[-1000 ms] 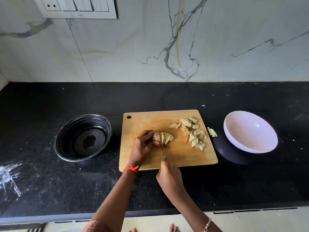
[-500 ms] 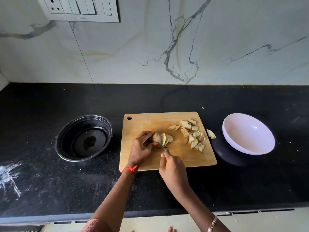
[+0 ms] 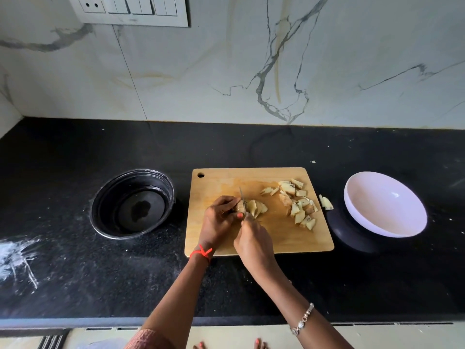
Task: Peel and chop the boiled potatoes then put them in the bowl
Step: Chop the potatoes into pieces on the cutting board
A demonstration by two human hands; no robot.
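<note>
A wooden cutting board (image 3: 216, 182) lies on the black counter. My left hand (image 3: 218, 222) pins a partly sliced potato (image 3: 240, 206) near the board's middle; fresh slices (image 3: 258, 207) lean just right of it. My right hand (image 3: 254, 239) grips a knife (image 3: 242, 197) whose blade stands on the potato, tip pointing away from me. A heap of chopped potato pieces (image 3: 297, 202) sits on the board's right side, and two pieces (image 3: 326, 202) lie off its right edge. The white bowl (image 3: 385, 205) to the right holds nothing.
A black round pan (image 3: 132, 202) stands left of the board. White powder smears (image 3: 17, 255) mark the counter's left front. The marble wall with a switch panel (image 3: 130, 8) rises behind. The counter's front edge runs just below my forearms.
My right hand has pushed the knife forward, so the blade now reaches farther across the potato. My left hand keeps holding the potato. The camera has tilted slightly.
</note>
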